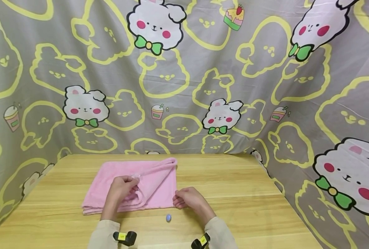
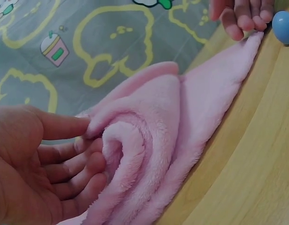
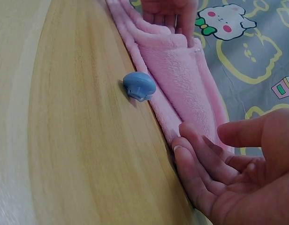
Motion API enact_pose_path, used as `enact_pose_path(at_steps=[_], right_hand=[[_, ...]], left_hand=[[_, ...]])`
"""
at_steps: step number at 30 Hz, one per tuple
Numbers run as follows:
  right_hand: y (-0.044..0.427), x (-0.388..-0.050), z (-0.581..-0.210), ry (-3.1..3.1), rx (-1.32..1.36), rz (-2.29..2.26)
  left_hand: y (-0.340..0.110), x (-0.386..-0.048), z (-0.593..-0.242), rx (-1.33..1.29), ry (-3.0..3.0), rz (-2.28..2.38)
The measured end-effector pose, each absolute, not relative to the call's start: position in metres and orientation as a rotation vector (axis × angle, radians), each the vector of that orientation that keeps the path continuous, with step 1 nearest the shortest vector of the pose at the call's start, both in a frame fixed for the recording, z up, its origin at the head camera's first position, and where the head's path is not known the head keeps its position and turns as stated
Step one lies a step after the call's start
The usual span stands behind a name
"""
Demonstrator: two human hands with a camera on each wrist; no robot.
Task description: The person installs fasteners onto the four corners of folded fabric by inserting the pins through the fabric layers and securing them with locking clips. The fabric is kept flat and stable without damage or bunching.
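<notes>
A pink plush blanket (image 1: 159, 193) lies folded in layers on the table, its right part turned back into a loose fold. At that fold, my left hand (image 1: 123, 186) pinches the fabric between thumb and index finger; the left wrist view shows the curled layers (image 2: 130, 136) beside the other fingers. My right hand (image 1: 188, 200) is at the blanket's front right corner, fingertips touching the edge, thumb (image 3: 240, 133) held apart from the fingers. A small blue domed piece with a pronged base (image 3: 139, 86) lies on the table just in front of the blanket.
The wooden table (image 1: 234, 193) extends around the blanket. A grey curtain (image 1: 178, 83) with cartoon rabbits hangs behind it and along both sides. Black wrist cameras (image 1: 125, 238) are strapped over the beige sleeves (image 1: 220, 233).
</notes>
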State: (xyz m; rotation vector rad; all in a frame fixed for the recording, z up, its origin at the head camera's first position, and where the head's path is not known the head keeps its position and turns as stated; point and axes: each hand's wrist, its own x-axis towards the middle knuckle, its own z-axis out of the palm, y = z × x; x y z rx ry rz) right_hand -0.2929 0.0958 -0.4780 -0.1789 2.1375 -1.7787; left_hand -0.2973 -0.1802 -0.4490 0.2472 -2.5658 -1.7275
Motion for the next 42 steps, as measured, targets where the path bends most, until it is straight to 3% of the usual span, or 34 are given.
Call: enact_pose_path(at_steps=[13, 27, 34, 42], right_hand=[[0.096, -0.292, -0.478, 2.152, -0.173, -1.768], [0.097, -0.291, -0.477, 2.149, -0.19, -1.761], [0.098, -0.291, -0.477, 2.137, -0.191, -1.773], [0.097, -0.291, -0.477, 2.118, -0.215, -1.786]], left_hand=[[-0.175, -0.296, -0.447, 0.248, -2.565, -1.724], [-0.17, -0.288, -0.428, 0.156, -2.693, -1.414], [-0.135, -0.283, -0.415, -0.007, -2.721, -1.332], [-0.087, -0.278, -0.429, -0.287, -2.827, -1.219]])
